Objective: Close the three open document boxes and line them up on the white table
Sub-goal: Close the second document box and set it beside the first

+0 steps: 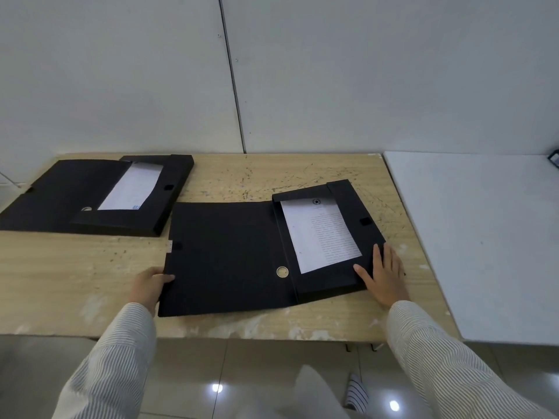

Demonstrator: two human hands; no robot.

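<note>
We pin the near box (326, 237) on the wooden worktop (75, 267) with our flat, spread right hand (382, 275); our left hand (149, 285) pinches its lid (223, 255), ready to swing over squarely until the clasp meets

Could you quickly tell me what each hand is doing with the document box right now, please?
Left hand: closed on the left edge of the near document box's open lid.
Right hand: open, flat on that box's tray, gripping nothing.
</note>
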